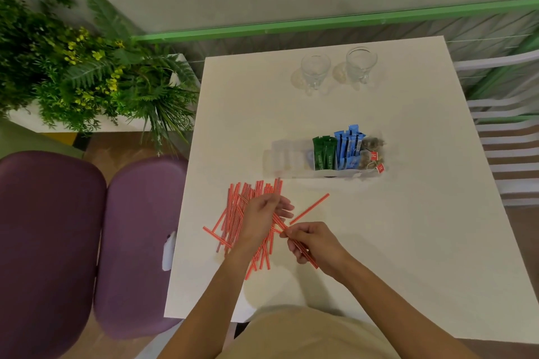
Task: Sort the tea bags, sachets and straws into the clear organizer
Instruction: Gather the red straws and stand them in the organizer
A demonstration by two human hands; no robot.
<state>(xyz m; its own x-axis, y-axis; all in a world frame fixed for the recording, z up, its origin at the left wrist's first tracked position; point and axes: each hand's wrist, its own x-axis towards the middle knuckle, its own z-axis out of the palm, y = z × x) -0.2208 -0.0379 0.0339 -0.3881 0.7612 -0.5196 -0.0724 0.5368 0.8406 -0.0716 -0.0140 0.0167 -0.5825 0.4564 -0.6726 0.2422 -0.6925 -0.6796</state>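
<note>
Surface [408,242]: white, square, carries all items. Organizer [287,159]: clear, mid-surface, long side facing the person so every slot is within reach; R-hand slots filled, L-hand slots look empty, prob. kept for the long items. Straws [233,221]: red-striped, loose heap near the front-L edge, just short of the organizer; lying criss-cross, so they need squaring up before they'll fit a slot. Glasses [315,71], 2 pcs: far edge, well apart from the work, not part of the sort. Left hand [262,213]: relaxed, fingers roughly straight, resting on the heap, apparently to steady or fan it. Right hand [313,240]: closed round a few straws, ends sticking out both sides of the fist; seems to be collecting a bunch rather than moving singles. Green sachets [324,153] and blue sachets [350,146]: upright, side by side, grouped by colour. Tea bags [372,151]: R-most slot, red tags hanging over the rim. Est. progress: straws only remaining.
</note>
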